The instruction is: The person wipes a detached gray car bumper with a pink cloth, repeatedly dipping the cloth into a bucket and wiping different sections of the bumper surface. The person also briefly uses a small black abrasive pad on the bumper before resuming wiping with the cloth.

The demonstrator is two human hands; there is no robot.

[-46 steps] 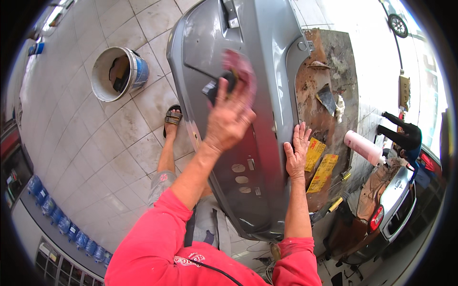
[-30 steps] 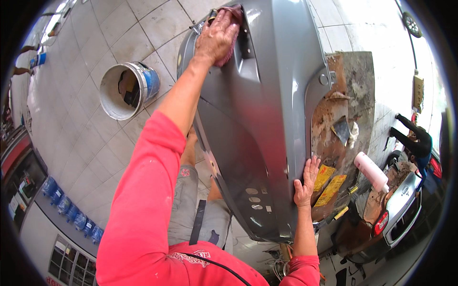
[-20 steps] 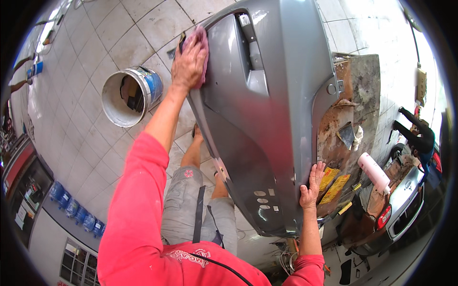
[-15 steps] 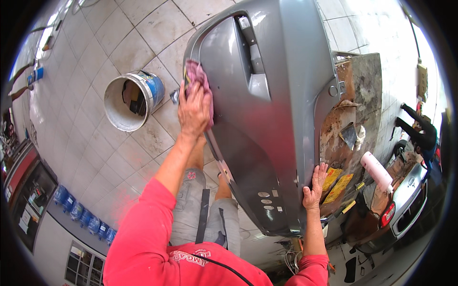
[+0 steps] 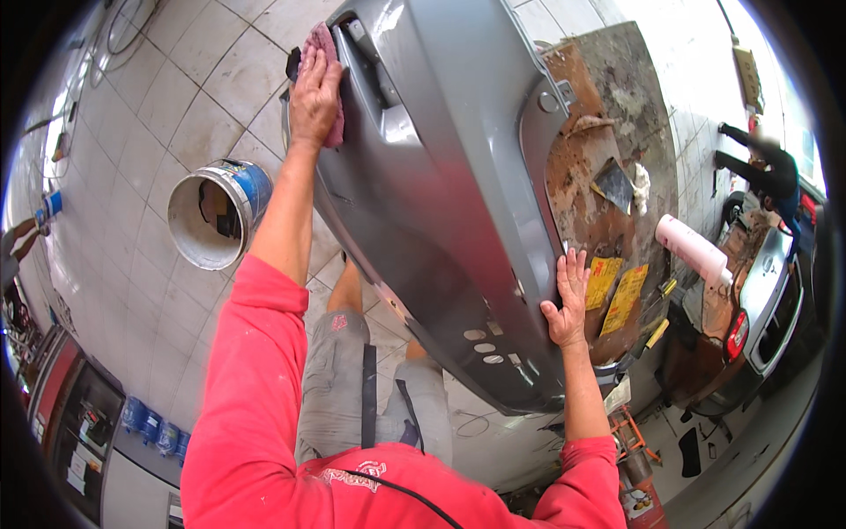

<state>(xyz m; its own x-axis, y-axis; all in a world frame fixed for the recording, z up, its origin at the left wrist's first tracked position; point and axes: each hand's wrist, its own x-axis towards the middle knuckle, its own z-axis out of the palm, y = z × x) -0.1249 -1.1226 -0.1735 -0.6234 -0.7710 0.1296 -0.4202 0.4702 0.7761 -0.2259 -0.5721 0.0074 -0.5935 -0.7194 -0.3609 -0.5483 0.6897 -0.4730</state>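
Note:
A grey car bumper cover (image 5: 432, 212) stretches before me, from the top of the view down toward my body. My left hand (image 5: 315, 99) presses a pink cloth (image 5: 335, 132) against its far left edge, the fingers laid over the fabric. Part of the cloth is hidden beneath the palm. Across the bumper, my right hand (image 5: 568, 295) rests on its right edge with fingers stretched and thumb apart, holding nothing. Round holes and small light marks show in the bumper's near end.
Left of the bumper, a white-and-blue bucket (image 5: 181, 231) holds dark pieces. On the stained board (image 5: 648, 115) at right lie yellow sheets (image 5: 624, 300) and a dark scraper-like piece (image 5: 612, 185). A pink bottle (image 5: 692, 247) is nearby. Another person (image 5: 775, 167) stands beside a car part at far right.
My left hand and the cloth have slid forward and left along the bumper's edge. My right hand stays at the right edge. The whole view has shifted somewhat.

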